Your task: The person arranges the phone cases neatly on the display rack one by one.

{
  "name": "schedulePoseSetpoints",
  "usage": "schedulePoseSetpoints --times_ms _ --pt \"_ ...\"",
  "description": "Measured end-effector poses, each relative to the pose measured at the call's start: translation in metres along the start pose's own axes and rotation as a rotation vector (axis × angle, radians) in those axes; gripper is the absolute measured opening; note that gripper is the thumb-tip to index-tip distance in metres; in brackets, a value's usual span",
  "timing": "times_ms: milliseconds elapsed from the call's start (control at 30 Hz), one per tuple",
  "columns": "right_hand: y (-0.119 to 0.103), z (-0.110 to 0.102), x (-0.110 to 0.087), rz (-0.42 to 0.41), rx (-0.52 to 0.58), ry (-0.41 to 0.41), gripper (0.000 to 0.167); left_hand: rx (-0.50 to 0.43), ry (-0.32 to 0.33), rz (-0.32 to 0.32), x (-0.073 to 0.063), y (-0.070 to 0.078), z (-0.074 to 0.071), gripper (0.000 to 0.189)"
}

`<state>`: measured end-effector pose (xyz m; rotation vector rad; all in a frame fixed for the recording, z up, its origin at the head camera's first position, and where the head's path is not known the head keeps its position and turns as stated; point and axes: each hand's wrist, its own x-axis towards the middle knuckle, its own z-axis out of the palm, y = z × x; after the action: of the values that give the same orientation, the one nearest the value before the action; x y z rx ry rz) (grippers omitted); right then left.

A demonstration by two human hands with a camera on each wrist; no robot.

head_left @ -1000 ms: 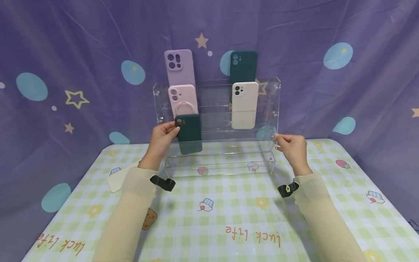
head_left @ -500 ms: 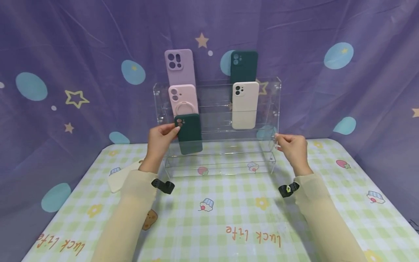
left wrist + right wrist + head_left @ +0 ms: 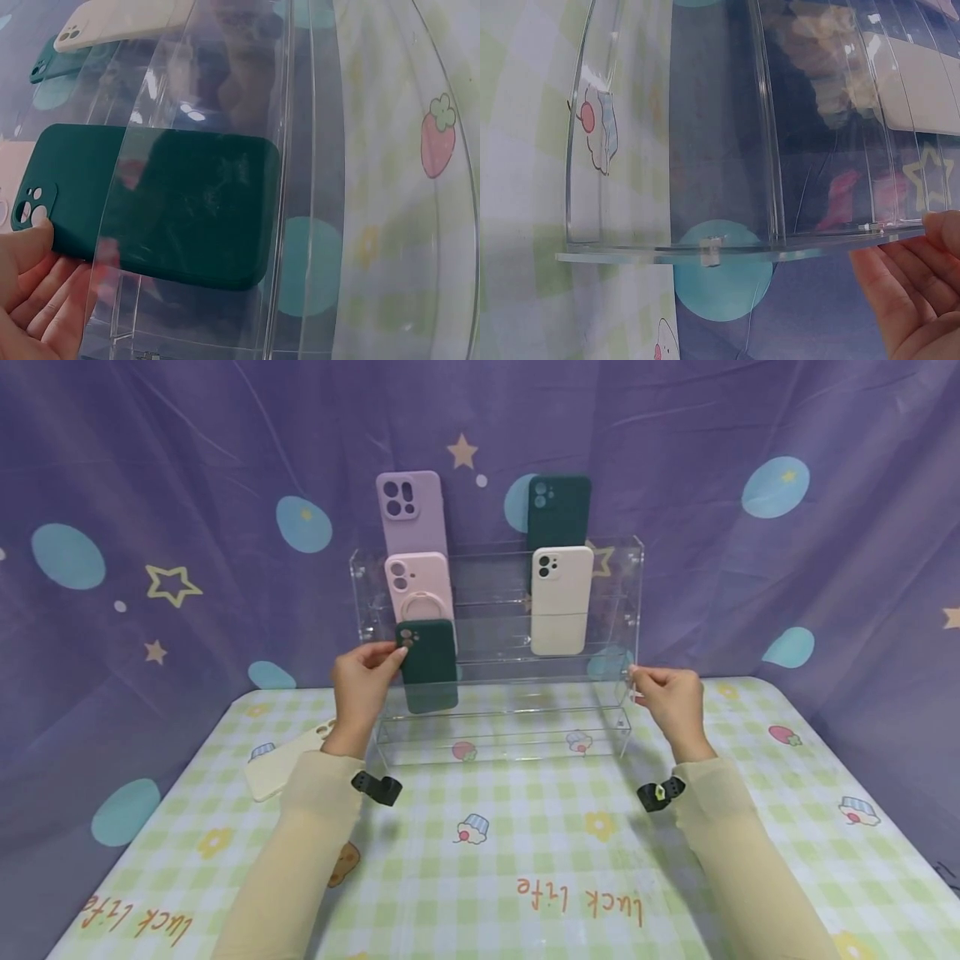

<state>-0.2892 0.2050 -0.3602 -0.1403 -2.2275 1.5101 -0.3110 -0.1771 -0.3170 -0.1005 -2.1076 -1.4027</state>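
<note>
My left hand [image 3: 362, 681] pinches the upper left edge of a dark green phone case [image 3: 429, 664], thumb beside its camera holes. The lower part of that case [image 3: 187, 202] sits behind the clear front lip of a tiered acrylic display stand [image 3: 502, 693]. With thumb and fingers my right hand [image 3: 671, 697] grips the stand's right side panel [image 3: 817, 244]. Behind the held case stands a pink case with a ring [image 3: 420, 585], its bottom hidden, and above it a lilac case [image 3: 412, 514]. On the right tiers lean a cream case [image 3: 561, 602] and another green case [image 3: 558, 510].
A cream phone case [image 3: 281, 764] lies flat on the table left of the stand, partly covered by my left wrist. A checked tablecloth [image 3: 525, 843] covers the table. A purple curtain [image 3: 697, 552] hangs close behind the stand.
My left hand and the green case have shifted slightly to the left along the tier. More of the cream case on the table shows now. My right hand has stayed put.
</note>
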Motion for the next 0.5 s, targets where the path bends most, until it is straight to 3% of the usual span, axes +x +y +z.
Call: schedulePoseSetpoints --times_ms 300,500 --pt "-0.0015 -0.0001 -0.0002 -0.003 0.004 -0.001 0.037 0.148 0.071 0.069 -0.0016 -0.0015 0.0008 0.025" --pt "-0.0011 0.0000 -0.0002 0.000 0.002 0.002 0.036 0.155 0.136 0.109 -0.0019 -0.0030 0.0031 0.023"
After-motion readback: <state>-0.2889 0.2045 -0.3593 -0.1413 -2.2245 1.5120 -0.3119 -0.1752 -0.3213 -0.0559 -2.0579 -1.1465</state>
